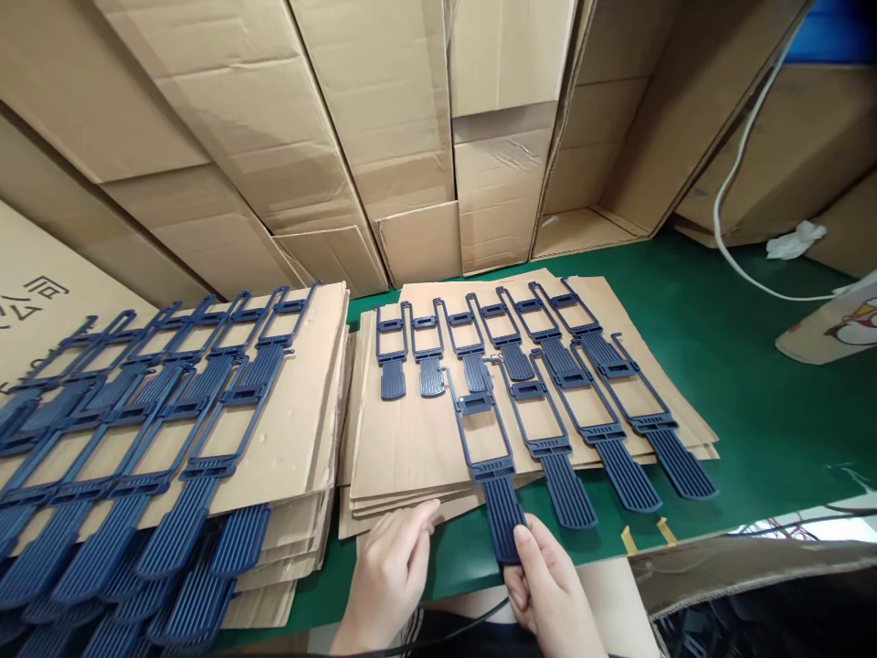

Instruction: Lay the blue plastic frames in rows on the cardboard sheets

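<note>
My right hand (548,585) pinches the ribbed lower end of a dark blue plastic part (503,516), thumb on top. This part has an open rectangular frame and a flat grooved tongue, and its frame lies over the cardboard sheets (404,457). My left hand (392,571) is at the front edge of that cardboard, left of the held part. Its fingers are loosely curled together, with nothing visible in them. More blue plastic parts (565,489) lie to the right in a slanted row, and a row of similar parts (431,375) lies behind.
At left, a taller stack of cardboard sheets (301,420) carries layered rows of blue parts (174,521). Cardboard boxes (384,110) wall off the back of the green table (767,393). A white cable (726,201) and a printed cup (829,324) are at right.
</note>
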The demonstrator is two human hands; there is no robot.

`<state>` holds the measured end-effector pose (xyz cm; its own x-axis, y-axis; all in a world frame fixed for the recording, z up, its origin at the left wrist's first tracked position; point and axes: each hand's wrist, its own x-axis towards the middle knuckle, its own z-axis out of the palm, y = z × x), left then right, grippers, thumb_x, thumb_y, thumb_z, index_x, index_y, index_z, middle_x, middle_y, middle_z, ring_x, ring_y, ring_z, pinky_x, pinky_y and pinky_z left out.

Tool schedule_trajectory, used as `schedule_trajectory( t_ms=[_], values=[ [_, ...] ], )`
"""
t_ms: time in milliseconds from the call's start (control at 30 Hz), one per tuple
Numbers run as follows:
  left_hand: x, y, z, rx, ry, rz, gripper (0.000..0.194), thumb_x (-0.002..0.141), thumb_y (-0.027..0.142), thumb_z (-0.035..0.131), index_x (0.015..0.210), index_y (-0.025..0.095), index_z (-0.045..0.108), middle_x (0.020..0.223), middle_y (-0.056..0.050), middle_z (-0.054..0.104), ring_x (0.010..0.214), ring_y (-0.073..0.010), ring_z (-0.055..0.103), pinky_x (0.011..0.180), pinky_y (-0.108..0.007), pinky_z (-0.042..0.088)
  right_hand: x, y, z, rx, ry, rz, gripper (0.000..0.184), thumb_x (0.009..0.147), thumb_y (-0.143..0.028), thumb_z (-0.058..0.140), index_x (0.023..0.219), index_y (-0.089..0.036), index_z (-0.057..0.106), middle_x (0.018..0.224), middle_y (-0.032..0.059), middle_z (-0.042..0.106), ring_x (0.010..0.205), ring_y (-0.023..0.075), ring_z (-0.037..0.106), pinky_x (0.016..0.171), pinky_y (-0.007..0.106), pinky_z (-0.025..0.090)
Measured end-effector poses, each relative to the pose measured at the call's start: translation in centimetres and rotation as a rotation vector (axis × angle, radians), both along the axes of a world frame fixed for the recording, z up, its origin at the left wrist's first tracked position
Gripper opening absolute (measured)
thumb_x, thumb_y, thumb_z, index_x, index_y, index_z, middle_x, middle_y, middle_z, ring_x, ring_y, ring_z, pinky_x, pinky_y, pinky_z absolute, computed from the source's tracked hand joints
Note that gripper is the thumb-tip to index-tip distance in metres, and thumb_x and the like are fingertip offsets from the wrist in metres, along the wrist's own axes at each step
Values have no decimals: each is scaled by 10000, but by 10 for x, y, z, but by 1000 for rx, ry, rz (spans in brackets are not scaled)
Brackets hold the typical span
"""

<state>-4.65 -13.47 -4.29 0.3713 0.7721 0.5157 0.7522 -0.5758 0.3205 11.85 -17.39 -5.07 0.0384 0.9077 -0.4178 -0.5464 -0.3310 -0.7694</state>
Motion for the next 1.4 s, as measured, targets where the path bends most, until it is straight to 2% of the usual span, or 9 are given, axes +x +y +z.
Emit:
schedule_trajectory(
  t_ms=[233,367,567,933,1200,1400],
  values=[
    [7,4,4,27,71,-19,292,796,66,379,1017,179,532,790,-36,650,738,-137,613,675,-234,474,-8,2,-1,44,-22,-28,498,689,-638,498,760,-164,361,457,-76,275,375,12,202,364,124,114],
    [6,5,1,26,120,5,261,805,80,393,1007,177,526,834,-33,648,768,-132,609,682,-229,470,-9,4,-3,80,-104,-24,494,720,-643,452,778,-157,380,474,-55,360,370,21,276,365,129,199],
    [8,8,0,18,180,62,245,818,122,390,1000,189,540,790,-26,631,693,-146,599,597,-245,454,0,11,-8,103,-137,-22,495,726,-643,442,769,-154,382,504,-26,441,397,49,387,393,150,300],
    [8,7,0,0,184,48,256,820,110,377,1006,195,530,793,-20,623,697,-137,591,610,-244,447,6,17,-26,84,-3,-50,485,721,-628,474,782,-161,359,518,-29,477,379,71,439,350,154,304],
    [11,6,2,-37,174,57,250,822,118,373,990,200,539,794,-20,628,709,-141,597,619,-241,451,0,3,-19,70,102,-46,408,766,-552,473,827,-172,338,529,-34,473,359,82,438,323,149,282],
    [11,6,2,-48,181,70,245,824,128,374,992,202,536,797,-22,628,707,-145,595,622,-250,457,-1,-3,-12,84,144,-74,394,696,-471,595,758,-163,358,583,-49,460,394,47,427,364,138,308]
  ],
)
